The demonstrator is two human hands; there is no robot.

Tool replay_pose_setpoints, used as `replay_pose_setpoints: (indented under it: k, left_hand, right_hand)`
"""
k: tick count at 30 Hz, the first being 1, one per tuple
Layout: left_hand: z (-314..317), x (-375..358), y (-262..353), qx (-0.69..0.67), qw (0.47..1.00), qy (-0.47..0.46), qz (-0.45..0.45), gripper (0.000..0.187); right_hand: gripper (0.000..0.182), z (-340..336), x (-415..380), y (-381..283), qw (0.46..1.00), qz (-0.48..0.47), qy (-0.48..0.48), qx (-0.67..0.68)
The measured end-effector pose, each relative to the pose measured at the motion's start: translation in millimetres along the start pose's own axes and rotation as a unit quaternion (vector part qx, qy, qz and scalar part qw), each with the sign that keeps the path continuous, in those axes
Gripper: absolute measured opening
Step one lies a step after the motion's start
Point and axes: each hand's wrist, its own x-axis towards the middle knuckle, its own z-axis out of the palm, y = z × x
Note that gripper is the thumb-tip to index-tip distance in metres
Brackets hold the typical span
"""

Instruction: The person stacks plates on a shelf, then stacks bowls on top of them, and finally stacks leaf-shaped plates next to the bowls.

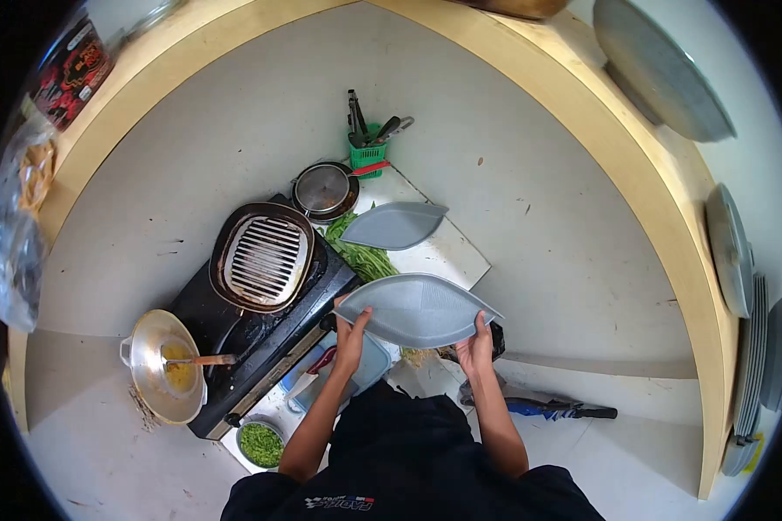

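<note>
A grey leaf-shaped dish [419, 308] is held up in front of my body. My left hand [351, 342] grips its left end, thumb over the rim. At the opposite end, my right hand [476, 349] is closed on the rim in the same way. The dish appears to hold nothing. Just beyond it, a second grey leaf-shaped dish [395, 227] lies on the white counter, beside long green leafy vegetables [363, 257]. Below my left forearm, a knife with a dark red handle [321, 360] rests across a light blue tray [375, 359].
On the black stove [321, 286] stand a ridged grill pan [263, 257] and a wok [152, 382] with a wooden-handled utensil. Behind are a strainer [322, 187] and a green utensil basket [369, 156]. A bowl of chopped greens [261, 444] sits near me; an umbrella [556, 407] lies right.
</note>
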Motion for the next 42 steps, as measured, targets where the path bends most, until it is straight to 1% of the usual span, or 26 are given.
replay_pose_setpoints:
  k: [2,3,6,7,11,12,14,15,18,19,22,25,26,28,29,31,32,33,36,38,40,41,42]
  left_hand:
    - [2,-17,3,-0.021,1.000,-0.002,0.005,0.051]
    - [14,-29,17,-0.087,0.996,0.022,-0.021,0.049]
    - [23,-46,19,-0.156,0.985,0.029,-0.065,0.046]
    - [29,-52,21,-0.177,0.983,0.019,-0.052,0.043]
    - [57,-77,19,-0.211,0.974,-0.008,-0.077,0.044]
    - [67,-83,17,-0.212,0.974,-0.010,-0.076,0.045]
    - [89,-98,12,-0.210,0.974,-0.018,-0.079,0.046]
    - [106,-109,18,-0.215,0.973,-0.036,-0.070,0.045]
    - [152,-139,12,-0.224,0.972,-0.052,-0.055,0.041]
    - [168,-151,15,-0.201,0.976,-0.070,-0.032,0.041]
    - [219,-184,22,-0.148,0.980,-0.127,0.042,0.041]
    - [255,-224,18,-0.088,0.975,-0.175,0.106,0.045]
    - [265,-237,18,-0.079,0.965,-0.209,0.134,0.046]
    - [280,-264,13,-0.060,0.942,-0.272,0.188,0.049]
    - [286,-280,14,-0.066,0.931,-0.305,0.191,0.051]
    - [295,-309,13,-0.078,0.904,-0.369,0.201,0.055]
    - [300,-321,6,-0.090,0.901,-0.377,0.197,0.056]
    - [302,-331,-5,-0.103,0.897,-0.385,0.192,0.056]
    - [294,-351,-20,-0.118,0.863,-0.470,0.143,0.071]
    - [332,-369,7,-0.163,0.821,-0.497,0.230,0.078]
    - [344,-384,15,-0.186,0.802,-0.507,0.257,0.082]
    - [342,-390,15,-0.184,0.808,-0.506,0.241,0.083]
    - [344,-392,16,-0.192,0.798,-0.517,0.243,0.084]
  right_hand:
    - [0.040,-7,-13,-6,1.000,-0.004,-0.004,-0.017]
    - [0.040,-9,-21,-10,0.999,-0.013,-0.010,-0.028]
    - [0.041,-16,-42,-29,0.996,-0.033,-0.020,-0.079]
    - [0.041,-19,-52,-39,0.994,-0.035,-0.015,-0.105]
    - [0.040,-37,-94,-75,0.979,-0.077,-0.011,-0.190]
    - [0.040,-46,-105,-83,0.974,-0.087,-0.004,-0.210]
    - [0.038,-65,-127,-98,0.962,-0.130,0.050,-0.234]
    - [0.037,-77,-138,-104,0.954,-0.151,0.080,-0.245]
    - [0.033,-139,-174,-126,0.926,-0.194,0.090,-0.310]
    - [0.030,-133,-195,-135,0.946,-0.203,0.075,-0.240]
    - [0.027,-142,-246,-160,0.940,-0.256,0.132,-0.182]
    - [0.025,-181,-287,-172,0.925,-0.301,0.165,-0.163]
    - [0.025,-192,-301,-174,0.919,-0.310,0.180,-0.162]
    - [0.026,-205,-331,-178,0.910,-0.336,0.214,-0.118]
    - [0.027,-211,-344,-180,0.904,-0.349,0.228,-0.096]
    - [0.030,-224,-361,-184,0.867,-0.406,0.285,-0.043]
    - [0.032,-229,-369,-185,0.846,-0.433,0.312,-0.015]
    - [0.032,-234,-381,-188,0.843,-0.440,0.308,-0.012]
    - [0.037,-242,-423,-202,0.828,-0.467,0.309,-0.006]
    - [0.042,-246,-445,-208,0.812,-0.485,0.324,-0.001]
    - [0.049,-239,-463,-218,0.793,-0.511,0.332,-0.005]
    - [0.052,-233,-470,-224,0.784,-0.523,0.336,-0.007]
    - [0.055,-229,-477,-229,0.774,-0.536,0.337,-0.023]
